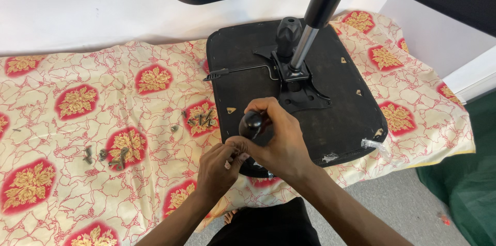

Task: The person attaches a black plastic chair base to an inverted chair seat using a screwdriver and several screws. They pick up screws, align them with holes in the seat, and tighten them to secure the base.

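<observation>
An upturned black seat base (330, 106) lies at the bed's (77, 137) right end, its mechanism plate and gas cylinder (310, 34) already fitted. Both hands, right hand (281, 140) and left hand (219, 166), pinch a black knob (252, 123), seemingly unattached. Loose screws (111, 157) remain unused.

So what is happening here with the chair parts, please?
A person is working on an upturned black chair seat that lies on a flowered cloth. The right hand holds a round black knob over the near edge of the seat, and the left hand meets it from below, fingers at the knob's underside. The mechanism plate and gas cylinder stand on the seat. Loose screws lie on the cloth to the left.
</observation>
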